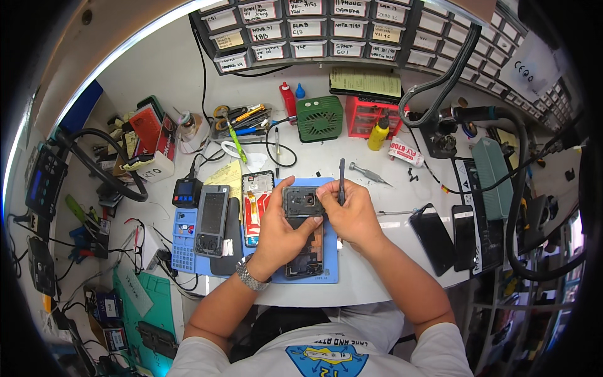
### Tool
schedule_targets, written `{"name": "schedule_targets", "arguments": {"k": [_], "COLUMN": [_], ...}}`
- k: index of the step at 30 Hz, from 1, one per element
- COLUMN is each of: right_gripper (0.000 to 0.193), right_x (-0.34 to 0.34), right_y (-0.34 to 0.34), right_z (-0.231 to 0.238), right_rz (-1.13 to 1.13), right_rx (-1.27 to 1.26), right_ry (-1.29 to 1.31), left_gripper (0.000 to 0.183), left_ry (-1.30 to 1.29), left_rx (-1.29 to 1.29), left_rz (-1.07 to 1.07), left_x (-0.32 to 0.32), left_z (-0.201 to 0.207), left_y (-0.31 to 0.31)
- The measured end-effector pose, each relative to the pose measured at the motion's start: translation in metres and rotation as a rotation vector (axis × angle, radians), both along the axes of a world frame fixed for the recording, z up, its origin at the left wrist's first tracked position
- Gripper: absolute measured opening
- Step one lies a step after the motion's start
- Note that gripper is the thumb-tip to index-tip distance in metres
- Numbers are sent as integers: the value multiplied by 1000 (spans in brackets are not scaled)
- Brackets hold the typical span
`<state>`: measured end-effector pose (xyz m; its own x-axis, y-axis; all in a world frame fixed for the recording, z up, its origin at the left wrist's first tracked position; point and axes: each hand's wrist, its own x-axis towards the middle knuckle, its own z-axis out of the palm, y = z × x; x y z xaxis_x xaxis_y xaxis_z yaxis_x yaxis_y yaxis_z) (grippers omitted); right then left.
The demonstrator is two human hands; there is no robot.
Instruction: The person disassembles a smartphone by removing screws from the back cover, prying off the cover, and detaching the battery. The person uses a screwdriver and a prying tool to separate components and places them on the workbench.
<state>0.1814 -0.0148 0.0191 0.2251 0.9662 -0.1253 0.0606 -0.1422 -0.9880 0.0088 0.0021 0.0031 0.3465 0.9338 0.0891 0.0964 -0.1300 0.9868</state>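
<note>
My left hand [276, 232], with a metal-band watch at its wrist, is closed on a dark phone inner cover [295, 202] that has a camera cutout. My right hand [353, 212] pinches the cover's right edge. A slim dark stick-like tool [342, 173] also stands up from the right hand's grip; its exact kind is unclear. Below the cover, an opened phone body [304, 262] lies on a blue mat [329, 271], partly hidden by my left hand. Left of it rests a phone screen assembly [250, 220] with red and white parts inside.
A dark phone [212, 220] and a blue tray [183, 248] sit at the left. Behind are a green fan [319, 119], yellow bottle [378, 134] and screwdriver [370, 173]. Two black phone screens [432, 239] lie right. A thick cable [520, 188] curves at the right edge.
</note>
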Motion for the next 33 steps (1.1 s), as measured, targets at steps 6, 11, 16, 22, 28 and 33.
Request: {"name": "schedule_targets", "arguments": {"k": [6,11,16,22,28,33], "right_gripper": [20,17,23,25,25,22], "right_x": [3,8,19,21,21,18], "right_y": [1,16,23,20,15,19], "right_z": [3,-3,-5,-2,4,-4], "right_rz": [-19,17,40,32,45,7], "right_rx": [-9,-71,-84,-13,-5,111], "right_ry": [114,216,395,420,377,386], "left_gripper": [84,80,44,43,63,71], "left_ry": [-85,-111,-181,-350,-368,-365], "left_rx": [-114,-211,-303,-389,-359,-342], "left_rz": [-29,13,-48,-116,-146,-202], "left_x": [4,5,4,10,11,7], "left_z": [9,6,9,15,14,16], "left_y": [0,3,6,1,-3,1]}}
